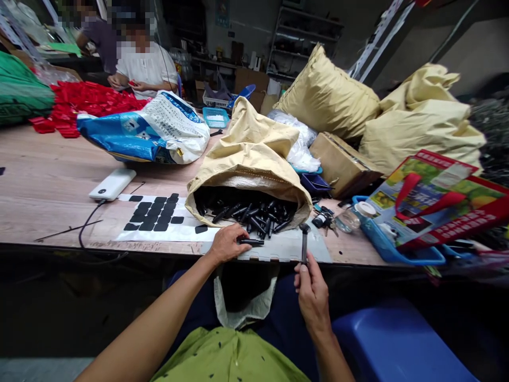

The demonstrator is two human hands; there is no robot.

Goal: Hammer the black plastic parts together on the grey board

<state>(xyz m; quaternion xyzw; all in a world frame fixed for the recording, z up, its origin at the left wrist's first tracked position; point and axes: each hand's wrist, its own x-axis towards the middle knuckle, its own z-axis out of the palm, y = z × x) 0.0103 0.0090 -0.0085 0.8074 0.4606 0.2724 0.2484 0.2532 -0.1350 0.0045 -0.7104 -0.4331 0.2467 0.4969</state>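
Note:
My left hand (227, 245) is at the table edge, its fingers closed around one end of a short black tube-like piece (252, 242). In my right hand (312, 286), a dark tool (304, 245) with a straight shank and small knobbed head is gripped upright; its exact kind is unclear. Just beyond my left hand, a cream sack (248, 164) lies with its mouth facing me. Many similar black pieces (260, 215) spill from it onto a grey sheet (284, 249). Below the edge, a pale open bag (242, 315) sits at my lap.
Left lie a sheet with black patches (153, 215), a white power bank (112, 184) and a blue-white bag (147, 130). Right are keys (329, 220), a blue tray (413, 254) and a colourful bag (441, 199). Two people (145, 66) sit beyond red pieces (87, 103). A blue stool (401, 345) stands lower right.

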